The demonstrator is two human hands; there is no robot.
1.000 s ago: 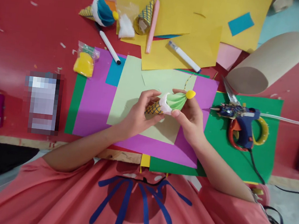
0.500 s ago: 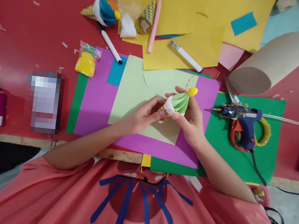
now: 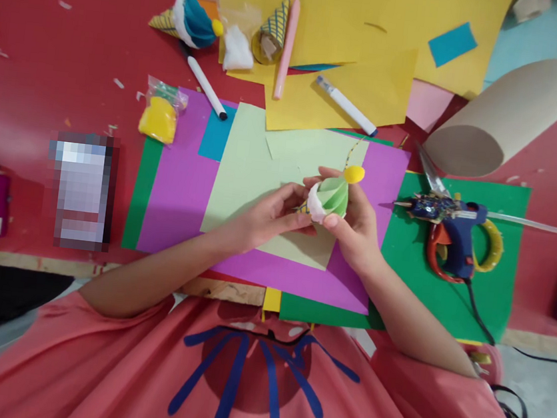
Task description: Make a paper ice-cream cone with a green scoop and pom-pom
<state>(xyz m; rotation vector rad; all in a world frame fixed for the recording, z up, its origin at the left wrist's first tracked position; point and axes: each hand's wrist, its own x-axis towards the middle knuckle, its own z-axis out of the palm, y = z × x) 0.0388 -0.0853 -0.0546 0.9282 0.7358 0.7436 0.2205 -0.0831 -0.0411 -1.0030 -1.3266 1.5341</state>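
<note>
Between my two hands is a paper ice cream cone (image 3: pixel 333 196) with pale green folds, a white rim and a yellow ball at its tip. My left hand (image 3: pixel 278 215) pinches its patterned cone end, most of which the fingers hide. On the other side, my right hand (image 3: pixel 355 228) grips the white rim with the thumb, its fingers behind the green folds. A thin striped cord rises near the yellow ball. Below the hands lies a pale green sheet (image 3: pixel 246 178) on a purple sheet (image 3: pixel 174 190).
At right, a glue gun (image 3: pixel 457 233) and scissors (image 3: pixel 490 246) lie on green paper. A cardboard tube (image 3: pixel 510 121) stands behind them. Farther back are a blue ice cream cone (image 3: pixel 194 21), a marker (image 3: pixel 348 106) and yellow sheets (image 3: pixel 380 19). A bag of yellow clay (image 3: pixel 161 118) sits left.
The green ice cream cone has turned slightly in my hands, and its yellow ball has shifted a little left and down. Both hands keep their hold.
</note>
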